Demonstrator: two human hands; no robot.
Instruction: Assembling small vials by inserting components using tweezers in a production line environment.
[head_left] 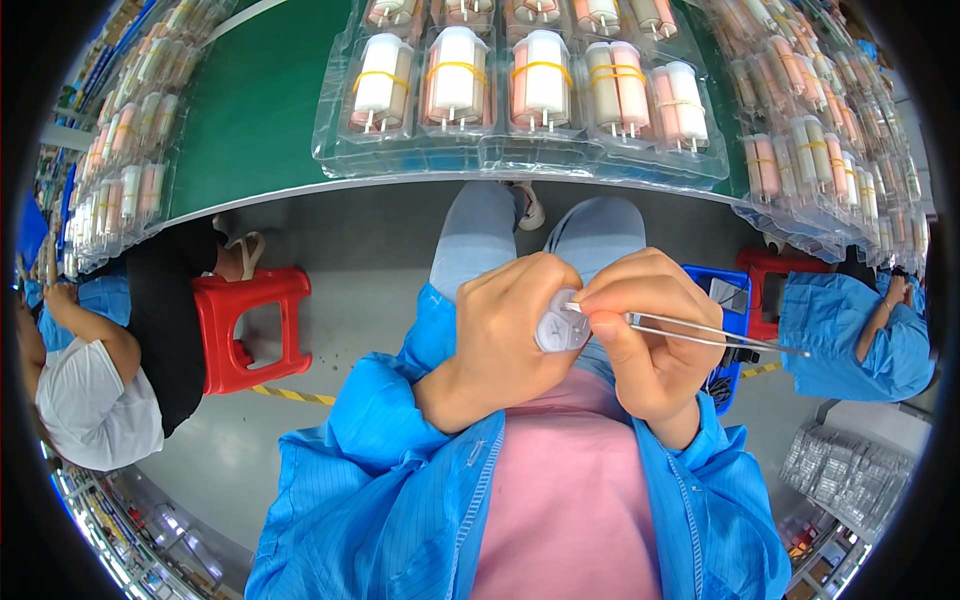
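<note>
In front of my lap, my left hand (510,330) is closed around a white cylindrical part, its pale round end (560,332) turned up and to the right; the rest is hidden in the fist. Close against it, my right hand (652,325) has thumb and forefinger pinched at a small white nub (573,305) on that end. I cannot tell whether the nub is loose or attached. Metal tweezers (745,336) are also held in my right hand, their prongs pointing away to the right.
Ahead, a clear plastic tray (400,160) on the green table (250,100) holds banded pairs of white, pink and beige tubes (455,75). More filled trays are stacked at both sides. Co-workers sit left and right near red stools (250,320). A blue bin (735,318) stands right of my knees.
</note>
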